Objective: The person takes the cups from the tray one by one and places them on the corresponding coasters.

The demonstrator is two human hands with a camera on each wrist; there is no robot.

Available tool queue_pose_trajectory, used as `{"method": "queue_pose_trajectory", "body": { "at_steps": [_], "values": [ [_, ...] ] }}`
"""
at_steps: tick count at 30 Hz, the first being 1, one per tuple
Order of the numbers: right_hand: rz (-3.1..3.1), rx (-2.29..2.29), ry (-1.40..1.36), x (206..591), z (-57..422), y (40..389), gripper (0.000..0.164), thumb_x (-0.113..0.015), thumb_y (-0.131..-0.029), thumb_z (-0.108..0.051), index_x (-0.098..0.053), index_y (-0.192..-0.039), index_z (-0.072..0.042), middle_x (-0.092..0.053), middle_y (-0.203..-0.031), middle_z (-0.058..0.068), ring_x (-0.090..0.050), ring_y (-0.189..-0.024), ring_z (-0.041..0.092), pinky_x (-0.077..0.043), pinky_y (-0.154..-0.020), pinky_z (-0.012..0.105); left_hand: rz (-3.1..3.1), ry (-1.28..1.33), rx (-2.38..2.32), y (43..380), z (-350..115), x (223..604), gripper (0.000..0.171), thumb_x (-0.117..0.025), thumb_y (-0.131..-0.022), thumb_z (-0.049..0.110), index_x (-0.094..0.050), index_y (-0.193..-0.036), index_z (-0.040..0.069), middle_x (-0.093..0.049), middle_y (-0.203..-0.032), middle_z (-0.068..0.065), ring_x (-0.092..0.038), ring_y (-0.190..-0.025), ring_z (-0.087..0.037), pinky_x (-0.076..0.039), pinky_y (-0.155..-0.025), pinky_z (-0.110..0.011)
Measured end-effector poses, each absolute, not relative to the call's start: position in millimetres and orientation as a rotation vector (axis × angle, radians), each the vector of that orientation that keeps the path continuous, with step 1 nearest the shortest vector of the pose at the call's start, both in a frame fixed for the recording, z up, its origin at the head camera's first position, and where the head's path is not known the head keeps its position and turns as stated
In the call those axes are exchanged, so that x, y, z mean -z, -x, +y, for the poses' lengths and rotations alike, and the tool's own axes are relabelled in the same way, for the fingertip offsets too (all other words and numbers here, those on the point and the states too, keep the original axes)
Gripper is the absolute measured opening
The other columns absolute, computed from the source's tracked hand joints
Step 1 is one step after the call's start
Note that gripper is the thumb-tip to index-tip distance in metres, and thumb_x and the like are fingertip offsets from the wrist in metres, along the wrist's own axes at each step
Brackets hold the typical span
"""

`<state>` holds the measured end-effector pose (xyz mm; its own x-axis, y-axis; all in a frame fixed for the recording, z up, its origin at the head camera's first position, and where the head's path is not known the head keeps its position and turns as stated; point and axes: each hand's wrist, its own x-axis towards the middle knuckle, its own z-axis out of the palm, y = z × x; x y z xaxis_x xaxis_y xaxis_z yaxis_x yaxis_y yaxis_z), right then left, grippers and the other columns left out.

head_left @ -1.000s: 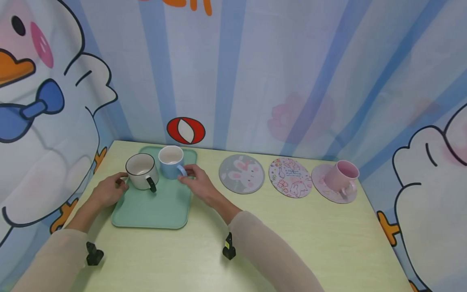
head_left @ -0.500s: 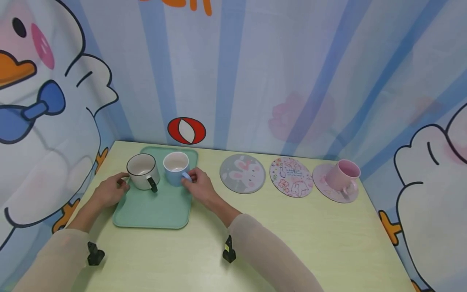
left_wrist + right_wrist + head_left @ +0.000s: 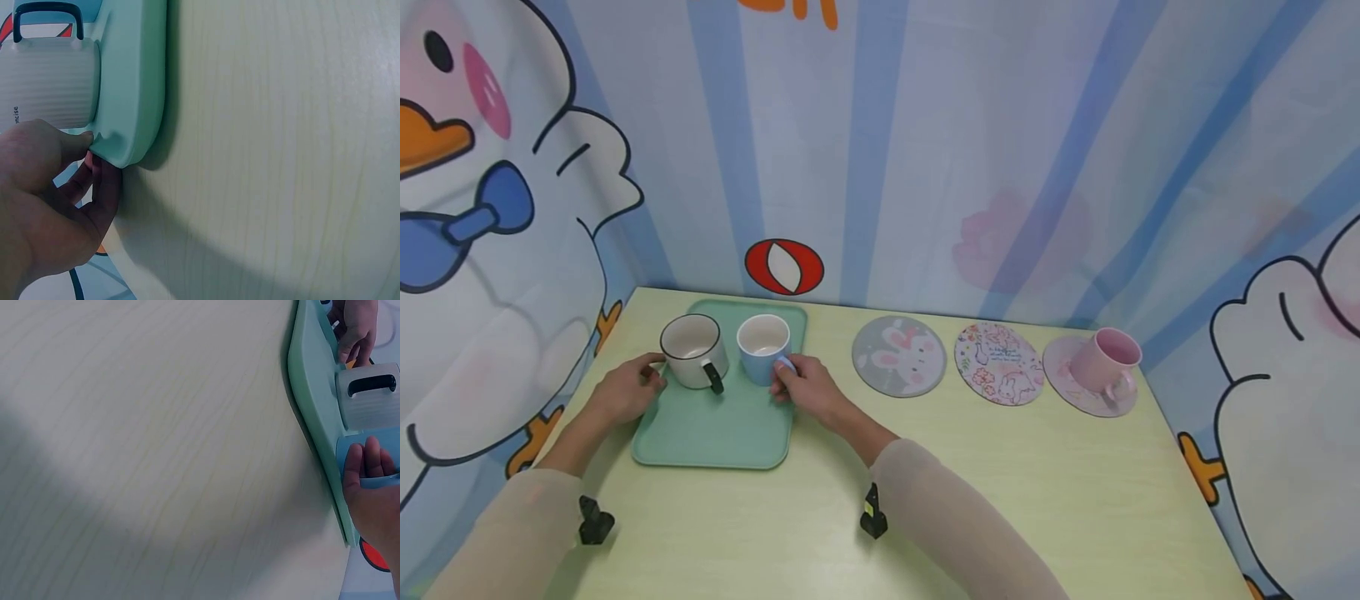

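Note:
A green tray (image 3: 715, 433) lies on the table at the left of the head view, bearing two mugs. My left hand (image 3: 622, 389) pinches the tray's left edge; in the left wrist view its thumb is over the rim and the fingers sit below. Beside it stands a white ribbed mug (image 3: 688, 367) with a dark rim and black handle. My right hand (image 3: 808, 390) holds a blue mug (image 3: 758, 365) with a white inside by its handle, fingers at the handle in the right wrist view. This mug is upright, over the tray's back right part.
To the right of the tray are a grey bunny coaster (image 3: 898, 357) and a floral coaster (image 3: 998, 364). A pink mug (image 3: 1099, 362) stands on a pink coaster (image 3: 1063, 396) farther right. A printed curtain (image 3: 910, 167) hangs behind the table.
The blue mug has moved a little toward me and to the right with my right hand. That hand has then lowered slightly at the handle. My left hand has stayed at the tray edge.

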<state>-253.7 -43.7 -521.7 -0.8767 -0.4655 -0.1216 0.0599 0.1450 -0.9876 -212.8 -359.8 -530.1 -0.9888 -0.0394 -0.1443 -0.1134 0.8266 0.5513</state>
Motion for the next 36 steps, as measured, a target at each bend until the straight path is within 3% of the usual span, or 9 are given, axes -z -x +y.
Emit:
{"method": "queue_pose_trajectory", "body": {
  "at_steps": [6, 14, 21, 27, 30, 33, 36],
  "values": [
    [2.066, 1.735, 0.416, 519.2, -44.3, 251.8, 0.029, -0.047, -0.115, -0.019, -0.062, -0.102, 0.002, -0.064, -0.086, 0.007, -0.064, -0.080, 0.014, -0.059, -0.082, 0.031, 2.888, 0.112, -0.881, 212.9, -360.2, 531.9, 0.047, -0.054, -0.107, 0.015, -0.046, -0.148, -0.006, -0.061, -0.122, -0.030, -0.058, -0.098, -0.039, -0.046, -0.083, -0.056],
    [2.219, 1.621, 0.432, 516.9, -43.0, 253.9, 0.035, -0.044, -0.114, -0.026, -0.055, -0.089, -0.006, -0.048, -0.078, 0.002, -0.047, -0.074, 0.015, -0.040, -0.069, 0.030, 2.871, 0.123, -0.884, 213.6, -357.6, 531.3, 0.048, -0.054, -0.107, 0.015, -0.045, -0.149, -0.006, -0.060, -0.122, -0.029, -0.057, -0.098, -0.039, -0.045, -0.083, -0.055],
    [2.245, 1.614, 0.398, 511.8, -40.2, 258.7, 0.040, -0.043, -0.114, -0.028, -0.056, -0.095, 0.004, -0.049, -0.080, 0.003, -0.047, -0.075, 0.016, -0.039, -0.068, 0.031, 2.888, 0.122, -0.879, 211.4, -360.0, 531.7, 0.047, -0.055, -0.108, 0.015, -0.045, -0.148, -0.007, -0.060, -0.123, -0.031, -0.058, -0.099, -0.041, -0.046, -0.084, -0.058],
    [2.161, 1.691, 0.363, 511.5, -40.1, 256.9, 0.035, -0.047, -0.113, -0.025, -0.054, -0.086, -0.003, -0.048, -0.074, 0.000, -0.045, -0.068, 0.014, -0.038, -0.064, 0.028, 2.894, 0.115, -0.876, 207.2, -362.6, 536.1, 0.047, -0.054, -0.107, 0.015, -0.046, -0.147, -0.008, -0.060, -0.124, -0.033, -0.059, -0.098, -0.042, -0.047, -0.082, -0.057],
    [2.120, 1.730, 0.357, 509.3, -38.3, 255.3, 0.036, -0.047, -0.113, -0.023, -0.052, -0.086, 0.000, -0.046, -0.070, 0.000, -0.044, -0.065, 0.014, -0.038, -0.062, 0.028, 2.903, 0.104, -0.881, 208.8, -362.5, 537.1, 0.046, -0.054, -0.107, 0.014, -0.047, -0.147, -0.007, -0.061, -0.122, -0.032, -0.059, -0.097, -0.040, -0.047, -0.081, -0.054],
    [2.090, 1.758, 0.380, 506.2, -33.3, 253.8, 0.037, -0.047, -0.114, -0.022, -0.051, -0.089, 0.005, -0.044, -0.070, 0.001, -0.044, -0.066, 0.016, -0.039, -0.065, 0.031, 2.905, 0.090, -0.882, 211.2, -361.5, 536.1, 0.045, -0.054, -0.107, 0.013, -0.047, -0.146, -0.007, -0.061, -0.121, -0.031, -0.059, -0.096, -0.039, -0.047, -0.080, -0.053],
    [2.086, 1.779, 0.418, 504.1, -26.8, 252.8, 0.036, -0.046, -0.114, -0.021, -0.050, -0.086, 0.001, -0.045, -0.072, 0.003, -0.044, -0.068, 0.017, -0.041, -0.069, 0.036, 2.899, 0.093, -0.879, 213.4, -361.0, 534.3, 0.045, -0.054, -0.107, 0.013, -0.047, -0.147, -0.007, -0.061, -0.122, -0.031, -0.059, -0.097, -0.039, -0.047, -0.080, -0.054]
  ]
}}
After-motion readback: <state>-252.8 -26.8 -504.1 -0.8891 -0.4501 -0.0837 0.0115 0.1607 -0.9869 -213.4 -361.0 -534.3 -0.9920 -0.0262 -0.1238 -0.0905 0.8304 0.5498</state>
